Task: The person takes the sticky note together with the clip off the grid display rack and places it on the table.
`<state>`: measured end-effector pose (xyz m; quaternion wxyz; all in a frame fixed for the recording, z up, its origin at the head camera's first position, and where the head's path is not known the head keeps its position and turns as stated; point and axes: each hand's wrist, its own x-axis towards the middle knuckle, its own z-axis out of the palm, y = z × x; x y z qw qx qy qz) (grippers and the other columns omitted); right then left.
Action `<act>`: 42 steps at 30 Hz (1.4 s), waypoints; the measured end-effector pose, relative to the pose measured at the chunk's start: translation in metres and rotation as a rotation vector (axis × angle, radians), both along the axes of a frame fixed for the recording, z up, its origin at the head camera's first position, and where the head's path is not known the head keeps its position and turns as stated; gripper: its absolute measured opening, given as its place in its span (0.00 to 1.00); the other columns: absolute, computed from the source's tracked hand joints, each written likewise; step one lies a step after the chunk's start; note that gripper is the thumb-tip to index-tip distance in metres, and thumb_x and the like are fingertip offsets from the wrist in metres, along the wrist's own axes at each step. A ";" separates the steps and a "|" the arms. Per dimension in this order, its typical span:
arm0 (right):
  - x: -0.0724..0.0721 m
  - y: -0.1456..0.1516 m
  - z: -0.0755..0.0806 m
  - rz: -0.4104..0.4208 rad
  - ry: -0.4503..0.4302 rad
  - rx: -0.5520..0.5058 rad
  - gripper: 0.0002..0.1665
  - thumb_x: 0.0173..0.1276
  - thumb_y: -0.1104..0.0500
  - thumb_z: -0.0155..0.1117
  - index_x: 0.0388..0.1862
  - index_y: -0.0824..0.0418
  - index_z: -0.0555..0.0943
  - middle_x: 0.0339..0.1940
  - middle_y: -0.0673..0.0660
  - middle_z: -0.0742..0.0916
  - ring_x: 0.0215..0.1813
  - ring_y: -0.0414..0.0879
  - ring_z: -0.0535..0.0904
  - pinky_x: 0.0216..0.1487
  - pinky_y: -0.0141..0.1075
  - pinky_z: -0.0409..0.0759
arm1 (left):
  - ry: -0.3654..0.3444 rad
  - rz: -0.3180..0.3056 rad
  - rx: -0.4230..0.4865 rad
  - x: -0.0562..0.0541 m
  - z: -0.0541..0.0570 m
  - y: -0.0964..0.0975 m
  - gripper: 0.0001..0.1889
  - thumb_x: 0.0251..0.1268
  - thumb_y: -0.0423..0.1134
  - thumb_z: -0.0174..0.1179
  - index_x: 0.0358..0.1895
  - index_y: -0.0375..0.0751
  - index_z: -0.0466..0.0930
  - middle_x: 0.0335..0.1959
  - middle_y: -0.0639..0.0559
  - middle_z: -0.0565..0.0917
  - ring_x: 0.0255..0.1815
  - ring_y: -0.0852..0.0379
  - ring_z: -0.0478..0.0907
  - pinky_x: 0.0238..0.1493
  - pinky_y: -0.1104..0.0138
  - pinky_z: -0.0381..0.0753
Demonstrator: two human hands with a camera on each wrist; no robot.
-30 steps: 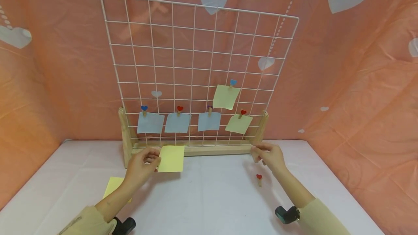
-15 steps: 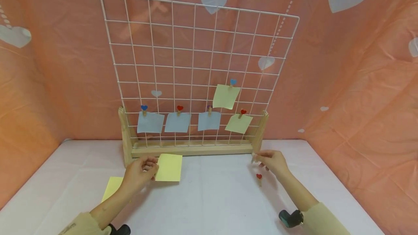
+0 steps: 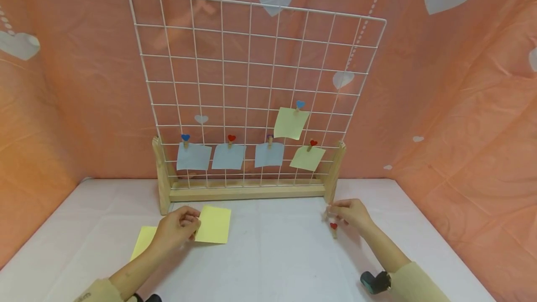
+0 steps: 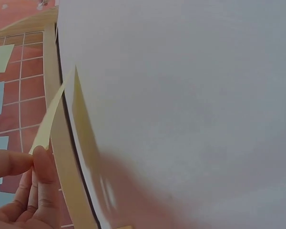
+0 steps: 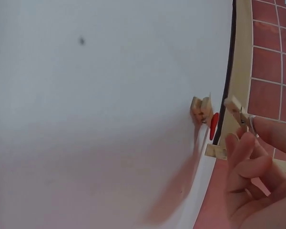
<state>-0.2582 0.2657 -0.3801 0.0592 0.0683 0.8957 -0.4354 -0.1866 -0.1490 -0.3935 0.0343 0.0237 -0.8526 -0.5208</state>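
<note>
My left hand (image 3: pixel 176 227) pinches a yellow sticky note (image 3: pixel 214 225) by its left edge, between thumb and finger. The note is held in front of the wooden base, and in the left wrist view it shows nearly edge-on. At the right, my right hand (image 3: pixel 354 213) pinches a small wooden clothespin (image 5: pixel 239 112) between thumb and fingertips. Just below those fingertips a clothespin with a red heart (image 3: pixel 333 230) is on the white table. Another yellow note (image 3: pixel 143 240) lies by my left forearm, which partly covers it.
A white wire grid (image 3: pixel 251 3) stands behind my hands in a wooden base (image 3: pixel 247 193). Heart clothespins fix several notes to it, including a blue note (image 3: pixel 194 157) at left and a pale green note (image 3: pixel 291 123) higher up. An orange heart-printed curtain (image 3: pixel 461 83) surrounds the table.
Both hands have come down and nearer, away from the grid base. The yellow note has moved slightly left with my left hand; the right hand has neared the red-heart clothespin.
</note>
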 end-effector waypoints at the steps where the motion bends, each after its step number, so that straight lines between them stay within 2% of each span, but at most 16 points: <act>1: 0.000 0.001 0.000 0.007 -0.004 0.006 0.20 0.64 0.57 0.63 0.47 0.71 0.82 0.24 0.52 0.84 0.29 0.45 0.75 0.29 0.33 0.74 | -0.007 -0.002 0.001 0.000 -0.001 -0.001 0.11 0.60 0.28 0.56 0.45 0.27 0.77 0.28 0.49 0.79 0.20 0.61 0.75 0.24 0.71 0.78; 10: 0.001 0.002 -0.003 0.017 -0.025 0.042 0.20 0.65 0.55 0.63 0.45 0.72 0.83 0.23 0.51 0.83 0.26 0.44 0.71 0.27 0.32 0.70 | -0.038 -0.026 -0.045 0.003 -0.006 -0.011 0.13 0.60 0.30 0.57 0.48 0.26 0.76 0.29 0.50 0.79 0.21 0.61 0.75 0.23 0.71 0.77; 17: 0.002 0.004 -0.008 0.026 -0.014 0.035 0.17 0.64 0.57 0.63 0.40 0.72 0.85 0.21 0.51 0.85 0.26 0.41 0.73 0.26 0.30 0.69 | -0.048 -0.032 -0.086 0.005 -0.007 -0.016 0.15 0.58 0.30 0.60 0.48 0.27 0.77 0.30 0.50 0.79 0.21 0.61 0.75 0.22 0.72 0.76; 28: 0.001 0.007 -0.012 0.049 -0.009 0.050 0.17 0.64 0.57 0.63 0.40 0.73 0.84 0.23 0.52 0.86 0.32 0.42 0.76 0.33 0.31 0.71 | -0.097 -0.046 -0.105 0.007 -0.011 -0.020 0.16 0.55 0.27 0.61 0.46 0.24 0.73 0.21 0.51 0.77 0.19 0.57 0.78 0.18 0.72 0.73; 34: 0.001 0.007 -0.013 0.053 -0.016 0.049 0.18 0.65 0.58 0.62 0.42 0.74 0.84 0.25 0.54 0.87 0.32 0.42 0.76 0.33 0.31 0.72 | -0.097 -0.046 -0.102 0.006 -0.013 -0.019 0.16 0.54 0.26 0.61 0.46 0.23 0.73 0.22 0.50 0.78 0.18 0.57 0.78 0.18 0.72 0.76; 42: 0.000 0.009 -0.014 0.048 0.001 0.050 0.16 0.64 0.60 0.63 0.41 0.74 0.84 0.23 0.50 0.84 0.29 0.41 0.74 0.31 0.30 0.73 | -0.105 -0.030 -0.149 0.006 -0.011 -0.020 0.17 0.51 0.28 0.62 0.44 0.24 0.73 0.20 0.52 0.79 0.17 0.58 0.77 0.13 0.71 0.70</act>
